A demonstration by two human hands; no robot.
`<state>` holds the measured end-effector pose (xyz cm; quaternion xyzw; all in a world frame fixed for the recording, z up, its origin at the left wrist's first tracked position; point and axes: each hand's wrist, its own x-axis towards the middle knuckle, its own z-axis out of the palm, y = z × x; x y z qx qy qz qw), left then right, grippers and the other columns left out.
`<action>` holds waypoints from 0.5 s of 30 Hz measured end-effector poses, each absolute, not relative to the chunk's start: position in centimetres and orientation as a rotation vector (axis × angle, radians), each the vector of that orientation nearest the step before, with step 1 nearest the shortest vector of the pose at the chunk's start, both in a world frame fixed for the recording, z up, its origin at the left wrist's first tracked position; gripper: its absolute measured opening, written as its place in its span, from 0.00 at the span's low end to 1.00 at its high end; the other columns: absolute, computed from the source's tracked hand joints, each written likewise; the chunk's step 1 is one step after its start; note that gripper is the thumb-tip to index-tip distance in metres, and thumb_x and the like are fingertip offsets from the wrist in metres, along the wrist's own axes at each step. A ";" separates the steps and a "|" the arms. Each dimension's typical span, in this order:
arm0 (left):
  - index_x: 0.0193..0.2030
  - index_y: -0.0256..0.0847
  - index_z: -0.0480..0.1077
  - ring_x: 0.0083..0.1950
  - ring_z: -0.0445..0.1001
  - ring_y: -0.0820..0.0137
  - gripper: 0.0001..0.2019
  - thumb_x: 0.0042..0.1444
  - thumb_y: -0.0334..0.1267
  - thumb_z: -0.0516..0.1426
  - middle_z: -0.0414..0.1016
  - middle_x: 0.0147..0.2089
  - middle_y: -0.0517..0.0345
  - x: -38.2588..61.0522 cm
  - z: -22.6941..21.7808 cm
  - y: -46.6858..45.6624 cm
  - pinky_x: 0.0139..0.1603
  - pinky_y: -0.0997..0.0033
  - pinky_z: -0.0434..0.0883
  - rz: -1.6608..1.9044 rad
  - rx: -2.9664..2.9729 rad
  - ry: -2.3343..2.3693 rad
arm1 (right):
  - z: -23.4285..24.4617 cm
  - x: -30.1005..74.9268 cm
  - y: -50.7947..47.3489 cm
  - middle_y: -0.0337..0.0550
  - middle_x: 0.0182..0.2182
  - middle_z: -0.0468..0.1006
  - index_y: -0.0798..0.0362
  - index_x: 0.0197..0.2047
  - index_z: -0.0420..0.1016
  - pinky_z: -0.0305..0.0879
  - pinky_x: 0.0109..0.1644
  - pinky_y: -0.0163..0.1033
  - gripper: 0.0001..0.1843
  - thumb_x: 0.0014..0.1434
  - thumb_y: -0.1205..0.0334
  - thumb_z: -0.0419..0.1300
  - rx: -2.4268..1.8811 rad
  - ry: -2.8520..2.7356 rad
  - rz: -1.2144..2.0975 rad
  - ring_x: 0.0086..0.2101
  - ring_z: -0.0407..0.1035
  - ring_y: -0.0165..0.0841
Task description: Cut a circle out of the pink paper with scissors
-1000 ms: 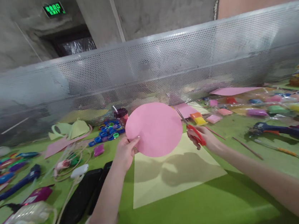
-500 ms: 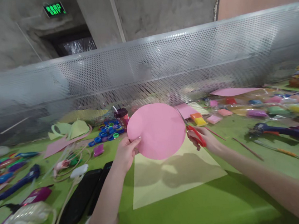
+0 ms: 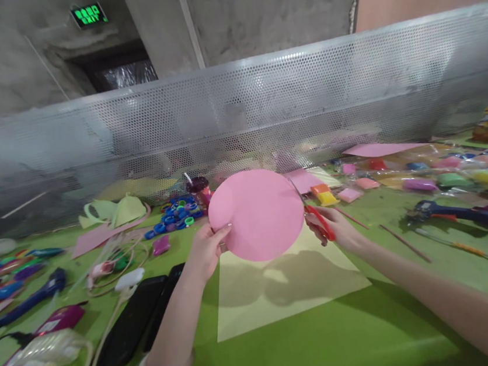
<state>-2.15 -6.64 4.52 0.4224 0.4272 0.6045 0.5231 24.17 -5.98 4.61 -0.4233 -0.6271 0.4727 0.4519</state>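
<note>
My left hand [image 3: 207, 249] pinches the lower left edge of a round pink paper disc [image 3: 257, 214] and holds it upright above the table. My right hand [image 3: 336, 226] is closed on red-handled scissors [image 3: 316, 217], whose blades touch the disc's right edge. Beneath both lies a pale yellow sheet [image 3: 282, 287] flat on the green table [image 3: 333, 343].
A perforated metal screen [image 3: 262, 110] runs along the back. Glue guns, cables and a black case [image 3: 128, 328] crowd the left. Blue rings [image 3: 175, 217] and a dark cup [image 3: 198, 187] sit behind the disc. Coloured clay packs [image 3: 428, 176], thin sticks and a blue tool [image 3: 454, 209] lie at right.
The disc has shifted slightly right and down toward the scissors, so the blades now meet its right edge. Both hands stay nearly in place.
</note>
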 end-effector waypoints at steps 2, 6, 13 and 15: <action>0.38 0.34 0.70 0.30 0.74 0.71 0.15 0.40 0.32 0.63 0.77 0.35 0.52 -2.2 4.5 -6.6 0.28 0.74 0.70 1.454 1.009 1.029 | 4.5 24.2 -5.9 0.30 0.14 0.58 0.54 0.25 0.60 0.55 0.13 0.29 0.16 0.51 0.49 0.55 -1.047 -1.552 1.170 0.13 0.54 0.22; 0.39 0.34 0.70 0.29 0.73 0.72 0.16 0.40 0.32 0.63 0.77 0.34 0.52 -2.2 4.5 -6.6 0.28 0.74 0.70 1.455 1.006 1.038 | 4.5 24.3 -5.8 0.30 0.14 0.58 0.54 0.24 0.59 0.54 0.13 0.29 0.16 0.51 0.50 0.55 -1.042 -1.561 1.179 0.13 0.53 0.21; 0.38 0.34 0.70 0.28 0.73 0.72 0.14 0.41 0.31 0.62 0.77 0.34 0.52 -2.2 4.5 -6.5 0.27 0.75 0.70 1.455 0.995 1.048 | 4.8 24.1 -6.1 0.29 0.12 0.58 0.53 0.24 0.60 0.52 0.13 0.28 0.16 0.50 0.50 0.55 -1.048 -1.547 1.173 0.12 0.53 0.22; 0.37 0.34 0.70 0.28 0.73 0.72 0.13 0.41 0.30 0.62 0.77 0.33 0.52 -2.2 4.6 -6.5 0.26 0.75 0.70 1.462 0.976 1.064 | 4.8 24.1 -6.1 0.29 0.11 0.58 0.53 0.23 0.59 0.53 0.13 0.29 0.16 0.50 0.49 0.55 -1.045 -1.560 1.171 0.12 0.53 0.22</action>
